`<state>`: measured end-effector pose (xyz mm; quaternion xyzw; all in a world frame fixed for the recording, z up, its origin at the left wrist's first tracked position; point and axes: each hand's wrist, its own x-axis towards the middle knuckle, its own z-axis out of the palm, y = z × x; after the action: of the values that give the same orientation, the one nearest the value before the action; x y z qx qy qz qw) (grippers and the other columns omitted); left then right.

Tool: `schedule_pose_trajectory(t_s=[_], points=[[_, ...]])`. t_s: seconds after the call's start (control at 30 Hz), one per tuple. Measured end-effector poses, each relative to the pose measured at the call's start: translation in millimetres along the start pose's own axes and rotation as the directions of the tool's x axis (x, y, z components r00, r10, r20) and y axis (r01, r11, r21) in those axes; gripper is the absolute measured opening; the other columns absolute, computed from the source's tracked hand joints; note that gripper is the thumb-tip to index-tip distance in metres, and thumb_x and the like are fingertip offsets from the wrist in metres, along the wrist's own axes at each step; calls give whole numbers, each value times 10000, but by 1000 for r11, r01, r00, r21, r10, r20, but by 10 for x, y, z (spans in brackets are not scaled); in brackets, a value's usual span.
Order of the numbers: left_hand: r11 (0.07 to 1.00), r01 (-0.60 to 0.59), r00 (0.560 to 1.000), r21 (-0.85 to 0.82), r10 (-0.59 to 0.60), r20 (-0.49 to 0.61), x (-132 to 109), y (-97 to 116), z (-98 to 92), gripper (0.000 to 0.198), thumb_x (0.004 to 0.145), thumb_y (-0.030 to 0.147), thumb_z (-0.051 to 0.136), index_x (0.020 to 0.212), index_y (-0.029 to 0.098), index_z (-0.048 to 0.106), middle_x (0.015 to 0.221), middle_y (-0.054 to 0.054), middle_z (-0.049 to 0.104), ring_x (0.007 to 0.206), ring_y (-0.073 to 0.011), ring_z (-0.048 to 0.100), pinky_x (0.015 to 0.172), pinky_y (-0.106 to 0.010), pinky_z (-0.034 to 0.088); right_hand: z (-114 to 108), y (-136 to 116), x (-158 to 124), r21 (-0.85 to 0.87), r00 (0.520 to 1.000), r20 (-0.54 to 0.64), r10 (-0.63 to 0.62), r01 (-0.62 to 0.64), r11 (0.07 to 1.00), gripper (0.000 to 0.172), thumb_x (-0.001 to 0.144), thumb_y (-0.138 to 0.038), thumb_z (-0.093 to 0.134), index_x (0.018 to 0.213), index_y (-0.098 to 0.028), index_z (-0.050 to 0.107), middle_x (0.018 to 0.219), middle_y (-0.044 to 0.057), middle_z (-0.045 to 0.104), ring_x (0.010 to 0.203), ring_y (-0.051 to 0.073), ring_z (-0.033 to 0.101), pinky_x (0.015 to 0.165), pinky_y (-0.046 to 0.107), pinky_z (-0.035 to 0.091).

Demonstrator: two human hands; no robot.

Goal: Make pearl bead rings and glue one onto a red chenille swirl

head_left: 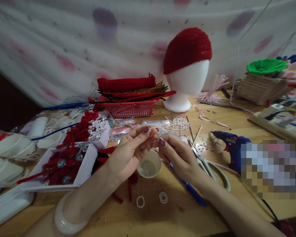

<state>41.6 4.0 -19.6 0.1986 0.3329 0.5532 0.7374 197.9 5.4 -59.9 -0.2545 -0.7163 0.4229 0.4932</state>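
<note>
Above a small cup of tiny beads point(149, 169), my left hand point(131, 149) pinches thumb against fingers, with a tiny pale speck at the tips. My right hand point(178, 153) is closed beside it, thumb pressed to the fingers. What either hand grips is too small to make out. Two pearl-bead rings lie on the table below the cup: a single ring point(140, 202) on the left and a fuller beaded ring point(163, 197) on the right. Grey-green-handled scissors point(212, 169) and a blue pen-like tool point(194, 194) lie by my right forearm.
A white box point(86, 168) of red flowers stands left, near paper cups point(13, 146). Behind are a red basket point(130, 108) of pipe cleaners and a white foam head point(187, 77) in a red cap. A blue glue gun point(233, 144) rests right; strung pearls point(178, 123) lie mid-table.
</note>
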Motion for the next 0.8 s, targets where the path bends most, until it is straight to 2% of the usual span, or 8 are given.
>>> schedule_pose_trajectory(t_s=[0.13,0.3,0.4,0.63,0.7,0.8], points=[[1000,-7,1000,6,7,-12,3,5,1,229,906,27,585,768,145,724,745,-6,772,682,-100,732,704,-204,589,-4,9,-9,-17,1000,8,8,-8,1000,269,1044,-293,424,797,-200,479,636,-65,440,550,57,370,518,209,323],[1000,-30,988,8,28,149,11,-24,-54,58,821,87,728,804,141,742,797,-25,788,741,-115,739,736,-215,605,14,23,-35,43,999,32,1,-2,999,212,1043,-270,426,855,-205,501,637,-74,414,520,51,331,508,207,315],[999,-46,983,9,43,178,23,-40,-79,57,792,90,759,825,135,748,819,-39,795,749,-112,740,749,-208,606,23,19,-34,46,1000,30,3,-4,999,231,1045,-262,421,831,-206,486,627,-73,418,521,53,335,503,205,312],[1000,-5,989,-29,9,148,30,-48,-86,85,770,69,770,790,150,751,790,-29,795,728,-114,747,732,-200,606,23,14,-19,26,999,34,-12,11,1000,197,1037,-227,407,858,-206,487,646,-71,415,508,56,328,504,223,311],[999,6,993,-48,0,120,19,-49,-71,94,808,66,732,771,150,751,767,-25,792,718,-118,749,720,-203,607,20,5,-15,-3,999,35,-17,17,1000,200,1026,-212,412,837,-203,477,650,-66,418,520,62,339,512,231,313],[996,40,998,-81,-36,53,-13,-46,-28,245,901,40,602,733,152,740,730,-16,783,699,-108,745,698,-197,598,14,-16,-9,-75,998,56,-26,30,997,197,994,-163,415,805,-206,449,647,-59,418,541,76,354,516,242,307]])
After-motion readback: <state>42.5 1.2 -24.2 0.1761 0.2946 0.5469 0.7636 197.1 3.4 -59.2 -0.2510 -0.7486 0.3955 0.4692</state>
